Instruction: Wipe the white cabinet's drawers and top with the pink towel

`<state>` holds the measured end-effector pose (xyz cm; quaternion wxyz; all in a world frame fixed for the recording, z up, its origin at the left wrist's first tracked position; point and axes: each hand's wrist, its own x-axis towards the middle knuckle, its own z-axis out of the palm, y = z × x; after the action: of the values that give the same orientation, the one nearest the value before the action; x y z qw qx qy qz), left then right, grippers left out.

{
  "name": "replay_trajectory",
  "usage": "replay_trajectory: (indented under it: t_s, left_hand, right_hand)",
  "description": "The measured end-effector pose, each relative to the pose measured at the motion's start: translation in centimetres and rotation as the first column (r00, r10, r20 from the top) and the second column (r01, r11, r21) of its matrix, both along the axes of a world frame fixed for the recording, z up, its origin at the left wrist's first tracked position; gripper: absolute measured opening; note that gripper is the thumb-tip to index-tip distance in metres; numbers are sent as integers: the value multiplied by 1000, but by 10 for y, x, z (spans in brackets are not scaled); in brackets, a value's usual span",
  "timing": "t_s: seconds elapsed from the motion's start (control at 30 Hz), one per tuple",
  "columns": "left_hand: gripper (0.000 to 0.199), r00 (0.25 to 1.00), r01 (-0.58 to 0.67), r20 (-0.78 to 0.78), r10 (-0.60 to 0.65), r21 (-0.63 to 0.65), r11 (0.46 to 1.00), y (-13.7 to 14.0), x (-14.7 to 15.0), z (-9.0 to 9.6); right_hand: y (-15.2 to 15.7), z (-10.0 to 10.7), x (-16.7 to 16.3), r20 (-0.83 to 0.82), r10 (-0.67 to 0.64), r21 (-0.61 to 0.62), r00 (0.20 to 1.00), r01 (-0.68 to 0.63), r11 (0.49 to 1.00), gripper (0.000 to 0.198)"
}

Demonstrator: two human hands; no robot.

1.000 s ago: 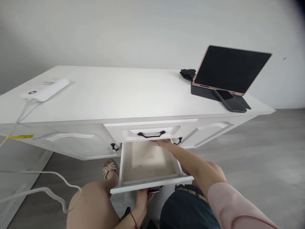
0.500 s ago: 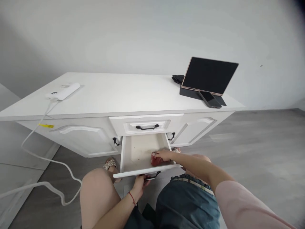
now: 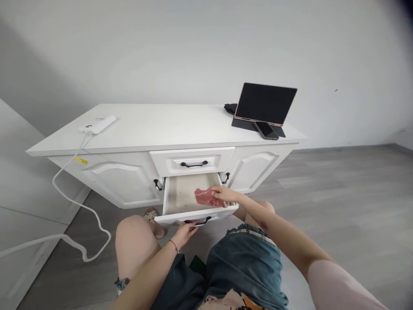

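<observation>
A pinkish-red cloth [image 3: 205, 197] with paler markings hangs from my right hand [image 3: 223, 194], its fingers closed on one end. That hand is over the right side of the pulled-out lower drawer [image 3: 180, 194], whose pale bottom shows a few dark specks. At the drawer's front, my left hand [image 3: 186, 231] has its fingers hooked at the left part of the black drawer handle [image 3: 203, 221]. A red string bracelet is on the left wrist.
Above is a closed upper drawer [image 3: 192, 162]. The white cabinet top [image 3: 161, 125] carries a tablet [image 3: 266, 103], a phone [image 3: 266, 130], a black bundle [image 3: 230, 108] and a white device [image 3: 100, 124] with a cable [image 3: 93, 211]. My knees flank the open drawer.
My right hand has lifted the red cloth up from the drawer's bottom, and it now spreads out to the left. My left hand stays at the handle. The view has shifted somewhat.
</observation>
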<state>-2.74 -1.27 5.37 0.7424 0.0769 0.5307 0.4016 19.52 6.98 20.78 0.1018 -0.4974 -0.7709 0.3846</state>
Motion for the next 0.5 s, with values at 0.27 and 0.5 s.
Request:
replay_trajectory:
  t_s: [0.27, 0.5]
  left_hand:
    - [25, 1000, -16, 26, 15, 33, 999, -6, -2, 1]
    - [18, 997, -76, -7, 77, 69, 995, -16, 4, -9]
  right_hand:
    - [-108, -61, 1, 111, -564, 395, 819, 484, 781, 46]
    - [-116, -84, -83, 46, -526, 355, 849, 478, 803, 52]
